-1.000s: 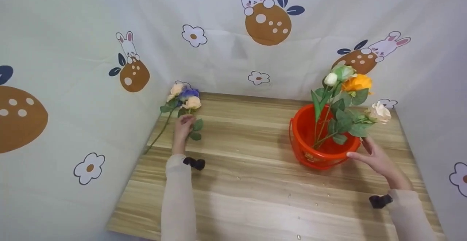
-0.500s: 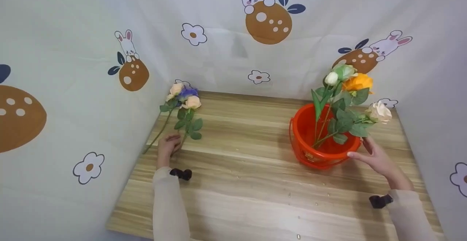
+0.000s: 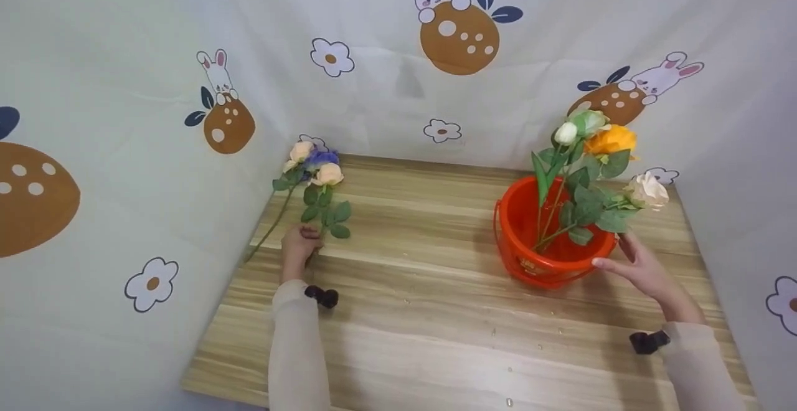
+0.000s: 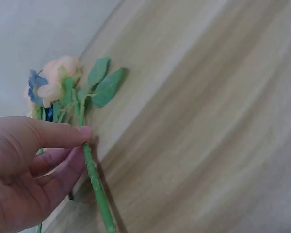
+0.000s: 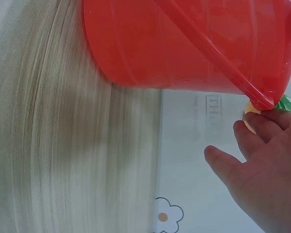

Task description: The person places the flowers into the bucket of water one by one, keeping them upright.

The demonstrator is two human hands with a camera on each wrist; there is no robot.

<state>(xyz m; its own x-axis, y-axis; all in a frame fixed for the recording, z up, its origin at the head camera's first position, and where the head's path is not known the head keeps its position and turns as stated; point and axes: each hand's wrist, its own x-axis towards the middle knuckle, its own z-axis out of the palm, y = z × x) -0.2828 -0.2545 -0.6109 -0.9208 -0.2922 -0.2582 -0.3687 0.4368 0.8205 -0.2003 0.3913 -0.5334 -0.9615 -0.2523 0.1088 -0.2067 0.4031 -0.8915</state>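
Note:
In the left wrist view, my left hand (image 4: 34,160) pinches the green stem (image 4: 94,177) of an artificial peach rose between thumb and fingers. Its peach bloom (image 3: 328,174) still lies at the back left in the head view, its leaves above my hand. Beside it are another peach rose (image 3: 301,151) with a long stem and a purple-blue flower (image 3: 322,160). My right hand (image 3: 647,271) rests against the near right side of a red bucket (image 3: 548,279), thumb and fingers spread along the rim. Its fingertips touch near the handle's pivot (image 5: 264,103); the other fingers extend loosely.
A white tulip (image 3: 566,134), a pale green bloom (image 3: 589,123), an orange flower (image 3: 613,142) and a cream rose (image 3: 649,191) lean in the bucket. Printed cloth walls (image 3: 386,106) enclose the wooden table (image 3: 423,230). Small droplet-like specks dot the tabletop.
My left hand has drawn back from near the peach bloom to lower on its stem, then shifted slightly right, moving the leaves with it. My right hand and the bucket have stayed put.

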